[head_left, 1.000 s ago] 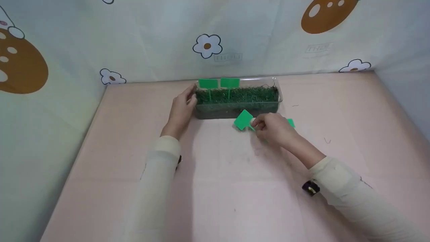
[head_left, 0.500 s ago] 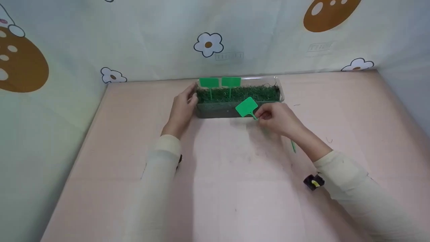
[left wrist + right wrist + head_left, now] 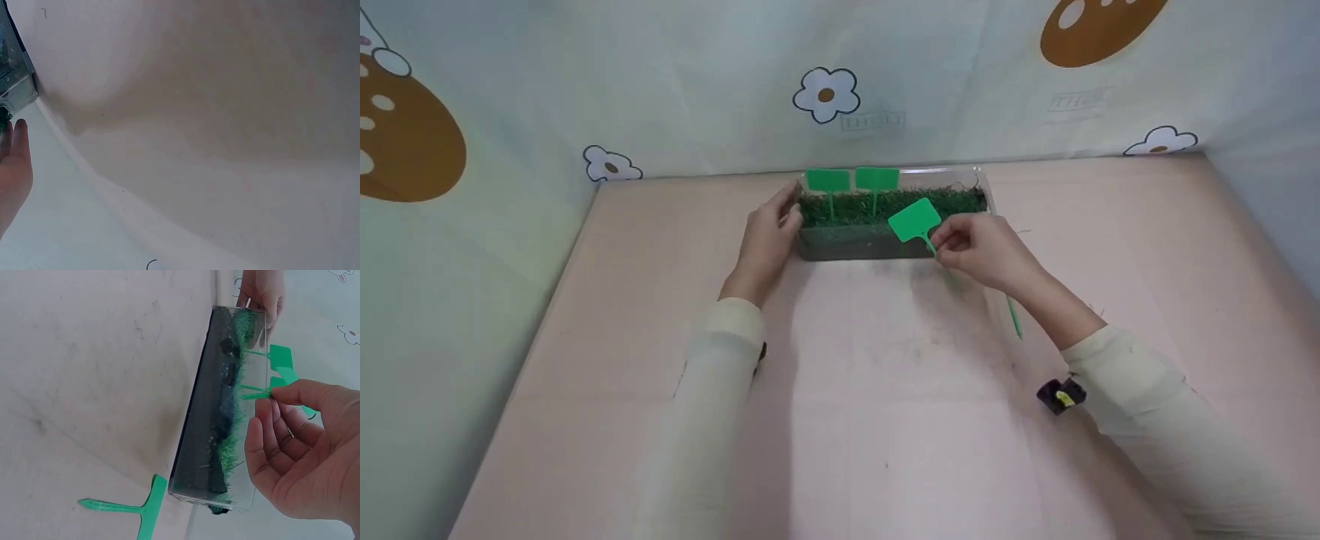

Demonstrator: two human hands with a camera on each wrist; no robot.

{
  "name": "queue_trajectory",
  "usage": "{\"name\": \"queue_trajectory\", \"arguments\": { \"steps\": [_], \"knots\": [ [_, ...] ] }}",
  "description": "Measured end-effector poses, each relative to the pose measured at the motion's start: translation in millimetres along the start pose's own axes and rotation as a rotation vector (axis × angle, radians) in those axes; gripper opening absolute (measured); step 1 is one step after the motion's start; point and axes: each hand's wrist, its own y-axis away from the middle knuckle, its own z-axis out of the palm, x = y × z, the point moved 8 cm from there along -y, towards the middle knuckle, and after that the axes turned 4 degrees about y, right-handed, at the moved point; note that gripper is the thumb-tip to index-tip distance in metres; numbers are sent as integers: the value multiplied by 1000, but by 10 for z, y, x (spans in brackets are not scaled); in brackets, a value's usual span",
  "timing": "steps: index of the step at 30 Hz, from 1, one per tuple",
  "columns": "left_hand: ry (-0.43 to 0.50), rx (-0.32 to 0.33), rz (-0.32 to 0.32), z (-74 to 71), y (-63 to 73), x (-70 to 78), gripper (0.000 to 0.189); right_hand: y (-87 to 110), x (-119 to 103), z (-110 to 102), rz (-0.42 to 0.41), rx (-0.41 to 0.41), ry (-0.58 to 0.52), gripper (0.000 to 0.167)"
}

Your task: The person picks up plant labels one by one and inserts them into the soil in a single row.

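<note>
A clear rectangular box (image 3: 847, 244) with dark filling and green artificial grass (image 3: 949, 200) stands near the back wall. Two green plant labels, a left one (image 3: 828, 180) and a right one (image 3: 877, 178), stand upright in its left half. My left hand (image 3: 765, 244) holds the box's left end. Thumb and fingers of my right hand (image 3: 990, 251) pinch the stem of another green plant label (image 3: 915, 220), tilted in front of the grass; in the right wrist view its stem points toward the grass. A further plant label (image 3: 151, 509) lies on the table, partly hidden by my right arm in the head view.
The box stands on a pale pink table (image 3: 877, 420). Behind it hangs a light wall cloth (image 3: 697, 97) printed with flowers and brown spotted shapes. Thin dark strands (image 3: 1024, 231) lie right of the box.
My right hand has lifted the pinched plant label from the table up to the front of the box. The label lying on the table has come partly into view. My left hand stays at the box.
</note>
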Motion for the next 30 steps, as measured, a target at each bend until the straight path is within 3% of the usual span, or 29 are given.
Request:
{"name": "queue_trajectory", "arguments": {
  "steps": [30],
  "knots": [
    [-9,-2,-18,9,-1,0,51,-140,-157,-273,-41,122,-54,18]
  ]
}}
